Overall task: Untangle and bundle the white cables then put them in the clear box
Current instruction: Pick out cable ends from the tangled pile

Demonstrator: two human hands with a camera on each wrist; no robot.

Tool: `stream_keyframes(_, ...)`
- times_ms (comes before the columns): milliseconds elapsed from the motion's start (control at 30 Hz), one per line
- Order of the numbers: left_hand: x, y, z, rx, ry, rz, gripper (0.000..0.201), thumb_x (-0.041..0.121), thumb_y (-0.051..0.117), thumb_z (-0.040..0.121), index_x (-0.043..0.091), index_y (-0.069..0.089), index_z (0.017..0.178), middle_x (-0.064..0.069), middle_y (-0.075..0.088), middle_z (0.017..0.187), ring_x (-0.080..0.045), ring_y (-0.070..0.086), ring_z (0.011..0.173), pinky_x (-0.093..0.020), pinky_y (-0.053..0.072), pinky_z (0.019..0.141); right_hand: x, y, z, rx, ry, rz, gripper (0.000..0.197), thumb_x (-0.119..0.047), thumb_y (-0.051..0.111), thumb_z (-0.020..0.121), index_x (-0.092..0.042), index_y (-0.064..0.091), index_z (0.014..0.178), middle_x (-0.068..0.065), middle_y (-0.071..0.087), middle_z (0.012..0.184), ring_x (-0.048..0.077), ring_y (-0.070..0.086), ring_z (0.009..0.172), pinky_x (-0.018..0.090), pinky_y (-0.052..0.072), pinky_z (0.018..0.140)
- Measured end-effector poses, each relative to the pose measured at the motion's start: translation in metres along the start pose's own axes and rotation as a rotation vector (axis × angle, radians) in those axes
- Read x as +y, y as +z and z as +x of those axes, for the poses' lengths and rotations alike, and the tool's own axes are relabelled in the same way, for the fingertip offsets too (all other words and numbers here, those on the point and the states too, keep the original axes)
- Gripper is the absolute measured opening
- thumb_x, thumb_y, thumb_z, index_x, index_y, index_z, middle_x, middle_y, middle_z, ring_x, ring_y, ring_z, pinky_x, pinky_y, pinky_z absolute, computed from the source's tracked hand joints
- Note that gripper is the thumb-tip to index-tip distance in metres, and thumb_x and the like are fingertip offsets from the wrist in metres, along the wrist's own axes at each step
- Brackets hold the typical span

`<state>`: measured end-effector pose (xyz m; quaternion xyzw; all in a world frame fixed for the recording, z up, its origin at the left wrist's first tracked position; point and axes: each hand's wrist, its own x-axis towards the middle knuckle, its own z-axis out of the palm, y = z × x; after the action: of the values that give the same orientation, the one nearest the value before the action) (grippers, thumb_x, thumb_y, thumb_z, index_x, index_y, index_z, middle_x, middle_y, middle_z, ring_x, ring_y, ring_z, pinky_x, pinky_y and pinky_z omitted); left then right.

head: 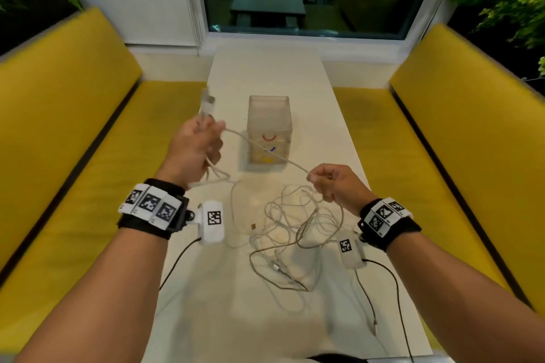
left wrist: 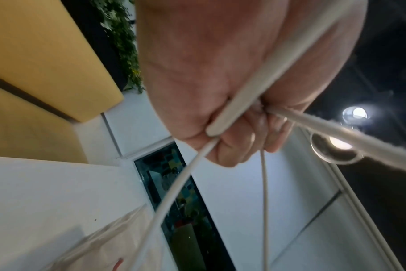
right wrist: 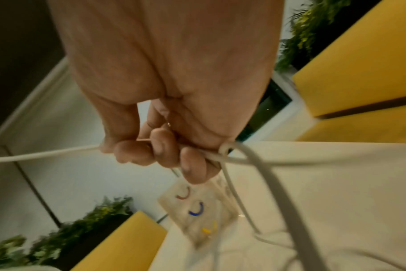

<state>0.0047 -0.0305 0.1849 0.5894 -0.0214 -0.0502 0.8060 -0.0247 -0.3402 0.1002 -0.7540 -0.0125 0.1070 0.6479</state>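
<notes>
A thin white cable [head: 265, 150] runs taut between both hands' curled fingers [head: 320, 178], above a loose tangle [head: 295, 230].

Head view looking down over table [head: 265, 74], wrist views close, all sharing clear box [head: 269, 130]

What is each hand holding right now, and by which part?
Both hold white cable. The left hand grips gathered strands near a plug end; the right hand pinches the cable mid-length, above the tangle.

Both hands [head: 191, 147] [head: 336, 183] gripping one white cable [head: 265, 150], clear box [head: 269, 130] behind
</notes>
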Motion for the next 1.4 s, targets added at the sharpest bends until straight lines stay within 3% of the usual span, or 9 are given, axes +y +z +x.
stream_keyframes(300,0.009,0.001,0.004,0.404,0.257,-0.038,0.024,0.020,0.056,0.101,0.023,0.046,0.080,0.008,0.042,0.056,-0.009,0.035,0.047,-0.023,0.033,0.041,0.039,0.005,-0.005,-0.112,0.124,-0.256,0.022,-0.008,0.057,0.099,-0.005,0.069,0.081,0.002,0.061,0.060,0.015,0.052,0.053,0.023,0.044,0.054)
stream_keyframes(467,-0.021,0.006,0.008,0.296,0.150,0.554,0.033,0.045,0.051,0.101,0.017,0.052,0.082,0.001,0.044,0.073,-0.013,0.037,0.060,-0.031,0.034,0.053,0.036,0.016,-0.005,0.109,0.191,-0.135,0.021,-0.015,0.050,0.102,-0.010,0.064,0.087,0.004,0.051,0.059,0.012,0.035,0.043,0.023,0.025,0.044)
stream_keyframes(633,-0.062,0.015,-0.004,0.427,0.146,0.983,0.034,0.036,0.045,0.104,0.004,0.052,0.096,-0.013,0.042,0.121,-0.026,0.049,0.085,-0.031,0.040,0.078,0.008,0.032,0.001,0.203,0.158,0.129,0.016,-0.027,0.047,0.105,-0.020,0.056,0.094,0.001,0.042,0.059,0.012,0.024,0.045,0.021,0.017,0.045)
stream_keyframes(700,-0.063,0.018,-0.009,0.470,0.216,1.007,0.032,0.035,0.047,0.102,0.006,0.051,0.090,-0.011,0.048,0.112,-0.026,0.049,0.078,-0.034,0.042,0.071,-0.007,0.033,0.001,0.162,0.147,0.192,0.012,-0.027,0.047,0.106,-0.018,0.055,0.103,0.000,0.039,0.063,0.011,0.024,0.046,0.023,0.016,0.046)
stream_keyframes(833,-0.063,0.051,-0.021,0.189,0.178,0.895,0.044,0.042,0.062,0.094,0.019,0.042,0.063,0.006,0.043,0.058,-0.012,0.037,0.053,-0.027,0.030,0.048,-0.033,0.039,0.004,-0.035,0.097,0.236,0.025,-0.007,0.045,0.104,-0.001,0.064,0.120,0.003,0.050,0.073,0.012,0.036,0.054,0.027,0.024,0.049)
stream_keyframes(1000,-0.079,0.068,-0.017,0.175,0.143,0.714,0.042,0.033,0.064,0.095,0.022,0.050,0.057,0.011,0.045,0.046,-0.006,0.038,0.045,-0.025,0.028,0.049,-0.046,0.058,0.005,-0.119,-0.032,0.097,0.021,0.000,0.062,0.095,0.015,0.065,0.109,0.017,0.054,0.077,0.018,0.046,0.058,0.028,0.036,0.049)
stream_keyframes(1100,-0.075,0.059,-0.010,0.185,0.191,0.767,0.048,0.019,0.060,0.095,0.018,0.037,0.053,0.007,0.037,0.043,-0.009,0.032,0.045,-0.027,0.026,0.048,-0.035,0.054,-0.001,-0.139,0.022,0.131,0.024,-0.001,0.064,0.095,0.019,0.063,0.108,0.005,0.069,0.076,0.020,0.048,0.056,0.030,0.039,0.048)
stream_keyframes(1200,-0.066,0.039,0.001,0.217,0.136,0.735,0.048,0.017,0.061,0.090,0.018,0.032,0.052,0.003,0.031,0.051,-0.014,0.026,0.049,-0.031,0.024,0.051,-0.017,0.049,-0.010,-0.141,0.070,0.077,0.022,-0.004,0.062,0.097,0.014,0.064,0.109,-0.008,0.068,0.068,0.018,0.039,0.053,0.027,0.032,0.047)
stream_keyframes(1400,-0.073,0.055,-0.018,-0.025,-0.098,0.692,0.040,0.039,0.069,0.092,0.014,0.060,0.062,0.015,0.046,0.037,0.000,0.038,0.033,-0.017,0.030,0.040,-0.014,0.056,-0.009,-0.093,0.016,0.152,0.030,-0.001,0.059,0.097,-0.018,0.073,0.117,0.003,0.054,0.074,0.015,0.035,0.053,0.031,0.019,0.049)
